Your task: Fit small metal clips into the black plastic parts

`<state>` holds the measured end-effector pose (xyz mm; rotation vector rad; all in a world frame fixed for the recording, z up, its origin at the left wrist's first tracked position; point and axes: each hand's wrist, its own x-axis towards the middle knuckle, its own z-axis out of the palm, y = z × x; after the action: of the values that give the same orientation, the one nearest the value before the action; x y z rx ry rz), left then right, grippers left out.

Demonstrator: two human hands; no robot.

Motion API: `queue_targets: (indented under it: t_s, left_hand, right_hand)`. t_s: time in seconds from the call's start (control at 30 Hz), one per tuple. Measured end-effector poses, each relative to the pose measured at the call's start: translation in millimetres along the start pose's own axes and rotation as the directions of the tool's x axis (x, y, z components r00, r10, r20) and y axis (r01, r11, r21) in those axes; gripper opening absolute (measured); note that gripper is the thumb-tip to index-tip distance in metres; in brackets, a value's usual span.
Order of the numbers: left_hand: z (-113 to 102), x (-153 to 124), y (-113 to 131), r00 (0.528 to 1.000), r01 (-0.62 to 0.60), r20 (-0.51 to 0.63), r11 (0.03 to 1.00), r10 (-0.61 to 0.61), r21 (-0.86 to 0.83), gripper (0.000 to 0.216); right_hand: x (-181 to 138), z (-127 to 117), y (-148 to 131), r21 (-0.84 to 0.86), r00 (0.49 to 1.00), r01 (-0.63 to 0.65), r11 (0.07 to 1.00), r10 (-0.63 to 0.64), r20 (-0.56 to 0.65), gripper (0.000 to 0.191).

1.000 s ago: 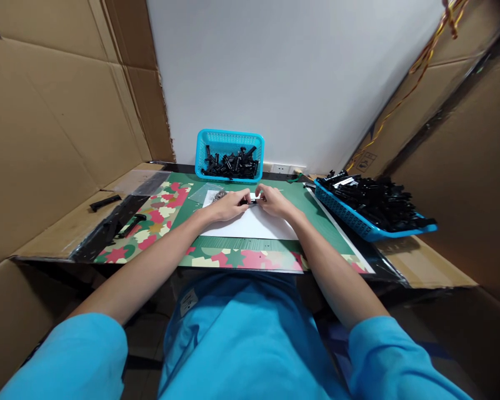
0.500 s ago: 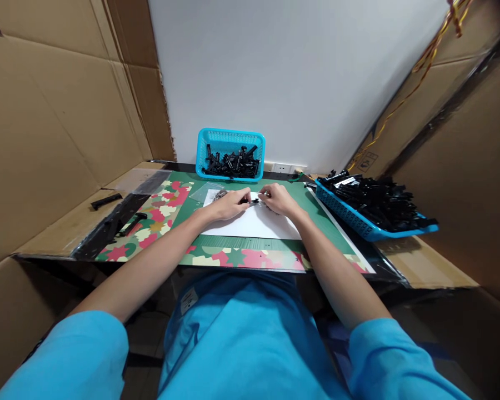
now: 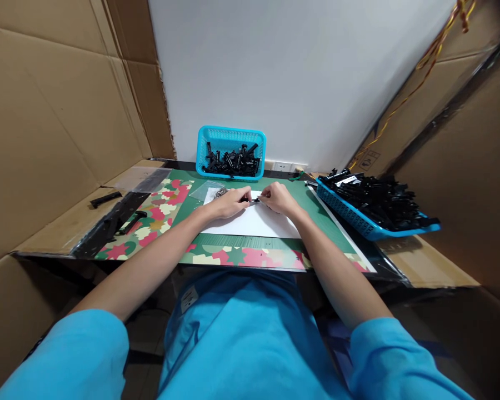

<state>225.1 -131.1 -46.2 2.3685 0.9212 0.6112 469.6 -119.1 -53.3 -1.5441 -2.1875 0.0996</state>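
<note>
Over a white sheet [image 3: 250, 225], my left hand [image 3: 230, 203] is closed around a small black plastic part [image 3: 253, 200], whose end sticks out toward the right. My right hand [image 3: 278, 199] is closed in a pinch at that end. Whatever is between its fingertips is too small to make out. A little pile of small metal pieces [image 3: 220, 193] lies just behind my left hand, on a clear plastic bag [image 3: 206, 190].
A blue basket [image 3: 200, 153] with black plastic parts stands at the back. Another blue basket [image 3: 358, 219], heaped with black parts, sits at the right. Loose black parts [image 3: 105, 200] lie at the left. Cardboard walls [image 3: 45, 111] flank the table.
The fingers of my right hand have shifted slightly at the black part's end. My left hand keeps its hold in the same place. The view has tilted a little.
</note>
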Motion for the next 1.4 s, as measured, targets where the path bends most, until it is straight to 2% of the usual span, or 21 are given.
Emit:
queue_targets:
  t_s: [0.17,0.53,0.7,1.03,1.23,1.4]
  left_hand:
    - [1.4,1.4,-2.2,1.0,0.005,-0.013,1.0,-0.004,0.012,0.011]
    - [-0.1,-0.2,1.1,1.0,0.006,-0.015,1.0,-0.005,0.007,0.01]
    - [0.1,0.1,0.4,1.0,0.0,-0.019,1.0,0.0,0.0,0.01]
    - [1.2,1.4,-1.7,1.0,0.009,-0.021,1.0,-0.01,-0.026,0.011]
    - [1.2,0.5,-2.2,1.0,-0.002,-0.019,1.0,0.002,-0.01,0.011]
    - [1.1,0.8,-3.3,1.0,-0.006,-0.011,1.0,0.006,-0.005,0.009]
  right_hand:
    - [-1.4,-1.9,-5.5,-0.013,0.999,-0.025,1.0,0.025,0.021,0.015]
    - [-3.6,5.8,-7.3,-0.052,0.998,-0.057,0.997,0.056,-0.024,0.015]
    - [-3.9,8.4,-6.6,-0.027,0.996,-0.064,0.998,0.063,-0.063,0.015]
    - [-2.6,8.6,-0.3,0.039,0.996,-0.069,0.997,0.071,-0.049,0.016]
    - [0.1,9.5,5.4,0.048,0.994,-0.044,0.998,0.049,-0.099,0.018]
    - [1.1,9.3,5.9,0.068,0.997,-0.029,0.997,0.033,-0.065,0.018]
